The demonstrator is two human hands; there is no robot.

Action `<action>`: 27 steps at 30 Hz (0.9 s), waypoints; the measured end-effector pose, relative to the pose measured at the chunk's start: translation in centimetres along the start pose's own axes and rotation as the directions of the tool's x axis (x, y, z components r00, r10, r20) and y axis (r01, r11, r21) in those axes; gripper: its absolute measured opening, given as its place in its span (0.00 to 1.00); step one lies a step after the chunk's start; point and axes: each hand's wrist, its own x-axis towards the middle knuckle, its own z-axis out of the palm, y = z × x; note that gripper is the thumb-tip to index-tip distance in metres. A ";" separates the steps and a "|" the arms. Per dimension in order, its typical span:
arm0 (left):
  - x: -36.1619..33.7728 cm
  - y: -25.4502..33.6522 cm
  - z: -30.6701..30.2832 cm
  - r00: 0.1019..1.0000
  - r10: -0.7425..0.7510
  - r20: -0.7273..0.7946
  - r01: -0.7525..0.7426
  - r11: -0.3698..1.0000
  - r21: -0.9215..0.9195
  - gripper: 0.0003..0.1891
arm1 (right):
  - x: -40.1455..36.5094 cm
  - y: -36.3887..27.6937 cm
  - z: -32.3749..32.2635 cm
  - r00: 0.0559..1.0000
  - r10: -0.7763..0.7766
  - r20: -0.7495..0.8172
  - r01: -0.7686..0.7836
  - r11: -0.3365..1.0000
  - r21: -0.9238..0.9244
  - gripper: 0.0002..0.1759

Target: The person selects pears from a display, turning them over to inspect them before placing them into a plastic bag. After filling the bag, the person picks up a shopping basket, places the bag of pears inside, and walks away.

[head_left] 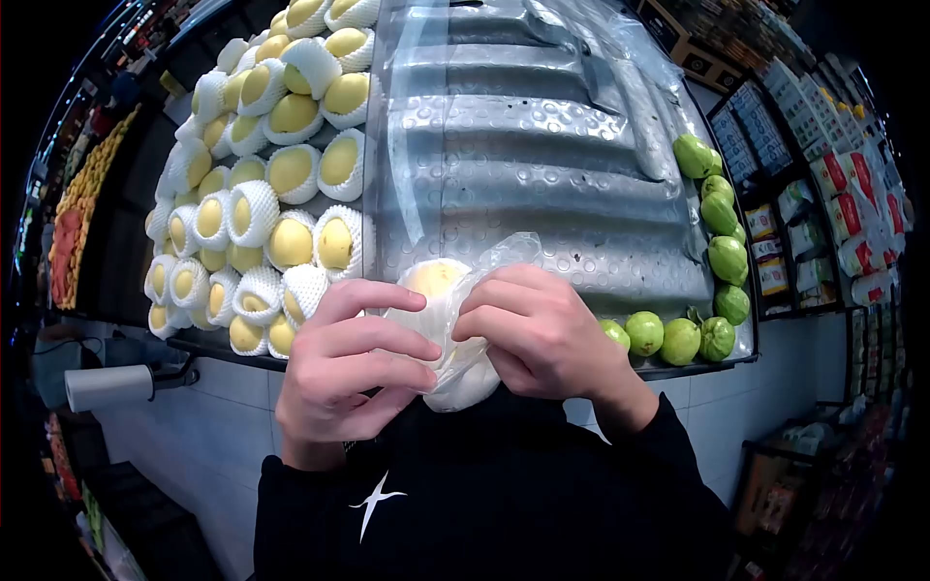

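A clear plastic bag (pixel 467 373) is held close to my chest, with a pale yellow fruit (pixel 436 279) showing at its top left. White foam netting seems to be around the fruit, blurred by the film. My left hand (pixel 354 363) curls its fingers against the bag's left side. On the other side, my right hand (pixel 542 329) pinches the gathered plastic, and a loose flap of film stands up behind its knuckles. The fingertips of both hands are a small gap apart. What lies low in the bag is partly hidden.
Yellow fruits in white foam nets (pixel 291 169) are piled at the left of the stand. A ridged metal display tray (pixel 513 145) lies ahead, edged at right by several green guavas (pixel 727 259). A roll of bags (pixel 108 387) hangs at lower left; packaged-goods shelves (pixel 814 203) stand right.
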 end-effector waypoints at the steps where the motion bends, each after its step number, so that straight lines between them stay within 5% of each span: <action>1: 0.2 -0.2 0.2 0.999 0.036 -0.028 -0.038 0.998 -0.060 0.12 | -0.1 -0.1 -0.1 0.999 0.045 0.029 -0.045 0.999 0.025 0.14; 7: -0.8 -0.5 0.6 0.999 0.000 0.053 0.014 0.966 -0.260 0.10 | -1.4 -1.0 -2.4 0.968 0.154 0.198 -0.193 0.961 0.199 0.11; 9: -0.8 -0.5 0.8 0.994 -0.010 0.113 0.042 0.959 -0.280 0.09 | -1.8 -1.7 -2.6 0.753 0.401 0.522 -0.464 0.886 -0.011 0.06; 10: -0.8 -0.5 0.9 0.979 -0.015 0.204 0.072 0.959 -0.275 0.08 | -2.0 -1.6 -2.2 0.680 0.469 0.564 -0.488 0.863 -0.129 0.12; 13: -1.0 -0.7 1.7 0.948 -0.017 0.317 0.103 0.961 -0.256 0.06 | -3.4 -1.3 -1.7 0.639 0.627 0.446 -0.477 0.777 -0.410 0.17; 17: -1.1 -1.1 2.6 0.928 -0.028 0.372 0.126 0.963 -0.240 0.05 | -3.7 -0.6 -2.1 0.567 0.745 0.351 -0.593 0.665 -0.454 0.32; 19: -0.9 -1.1 2.7 0.920 -0.017 0.393 0.127 0.958 -0.256 0.05 | -3.2 -0.7 -1.6 0.569 0.732 0.374 -0.620 0.681 -0.389 0.31; 21: -0.7 -1.0 2.8 0.912 -0.009 0.410 0.131 0.954 -0.269 0.06 | -4.2 -0.1 -0.3 0.841 0.471 0.268 -0.381 0.866 -0.325 0.30; 27: -0.2 -0.9 3.3 0.917 0.036 0.397 0.082 0.958 -0.275 0.05 | -5.1 1.4 0.7 0.824 0.459 0.333 -0.294 0.848 -0.441 0.33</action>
